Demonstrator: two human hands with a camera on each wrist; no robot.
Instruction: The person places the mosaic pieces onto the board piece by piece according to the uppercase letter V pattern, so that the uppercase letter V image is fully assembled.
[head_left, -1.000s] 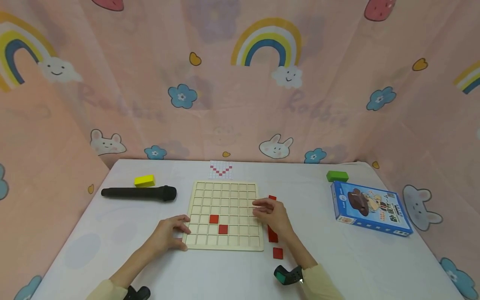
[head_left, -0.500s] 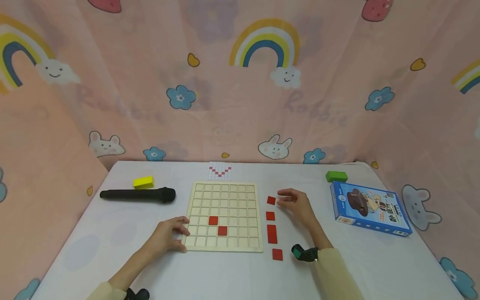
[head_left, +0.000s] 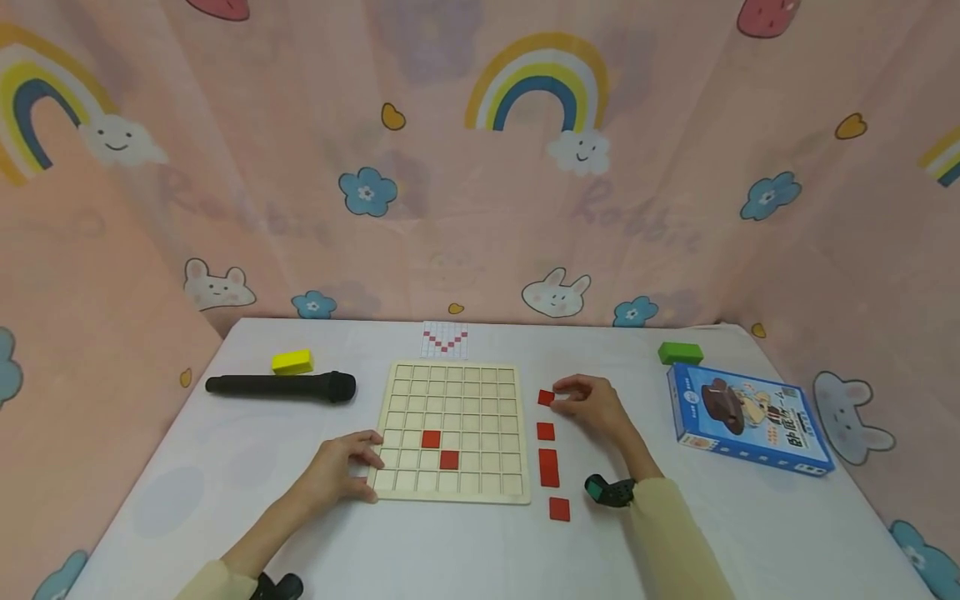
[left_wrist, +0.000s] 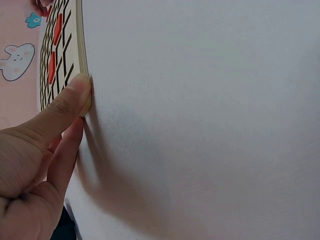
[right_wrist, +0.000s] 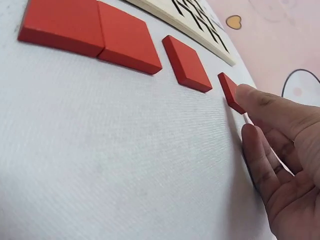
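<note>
Since a second ago, the right hand (head_left: 592, 403) has left the wooden grid board (head_left: 452, 433) and crossed to the row of loose red tiles on the white table (head_left: 225, 467), where it now closes on the farthest one. That top tile (head_left: 545, 397) lies just right of the board's upper right corner, and the right wrist view shows the thumb against its edge with the tile tipped up off the cloth; whether the fingers on the far side have closed into a full pinch cannot be told. Below it sit another small tile (head_left: 545, 431), a double-length piece (head_left: 549, 467) and a last square (head_left: 558, 508). The left hand (head_left: 341, 467) steadies the board, thumb pressed to its near left edge and fingers resting on its left side. Two red tiles (head_left: 439, 448) already sit in the grid, diagonal to each other. A pattern card (head_left: 444, 339) with a red V lies beyond the board. By the look of it, this is the pick-up stage of filling the grid: the tile must be lifted clear, carried over the rim and dropped squarely into one cell while the board is held steady.
</note>
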